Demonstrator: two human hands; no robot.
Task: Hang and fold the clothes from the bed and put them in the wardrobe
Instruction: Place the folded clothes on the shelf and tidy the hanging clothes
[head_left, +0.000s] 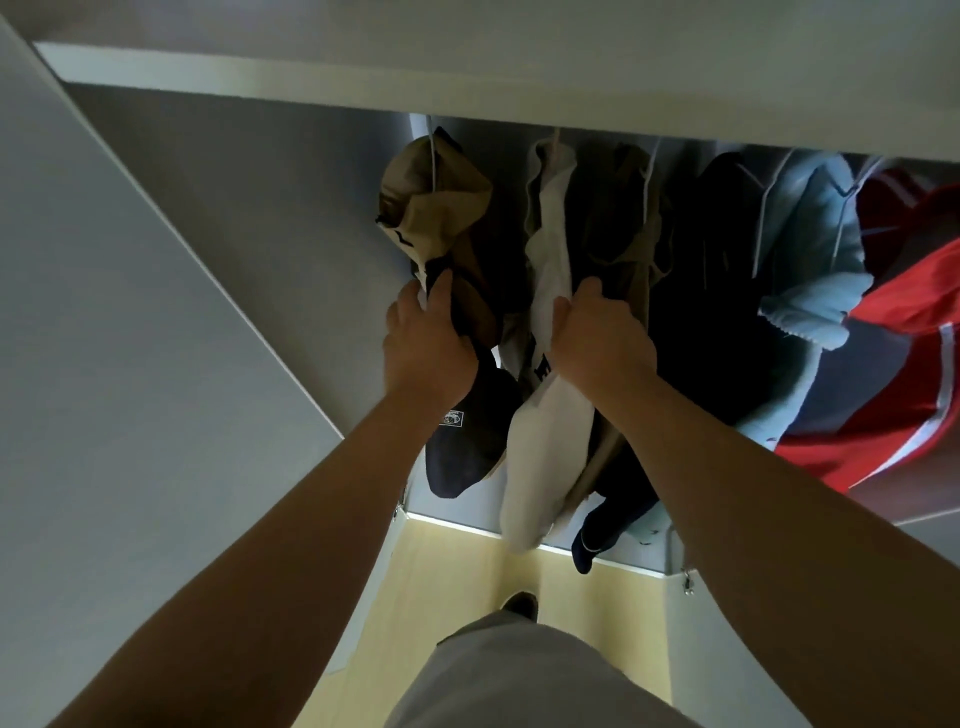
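Two hands part hung clothes at the left end of the wardrobe.

Under the front edge of the shelf, which hides the rail, a row of clothes hangs. The red jacket and pale blue top are toward the right side, the cream garment and brown garment near the left wall. The left hand has its fingers curled round the brown garment's dark lower folds. The right hand is clenched on a bunch of the cream cloth. The grips probably pull the two pieces apart, either to straighten them or to open a gap on the rail.
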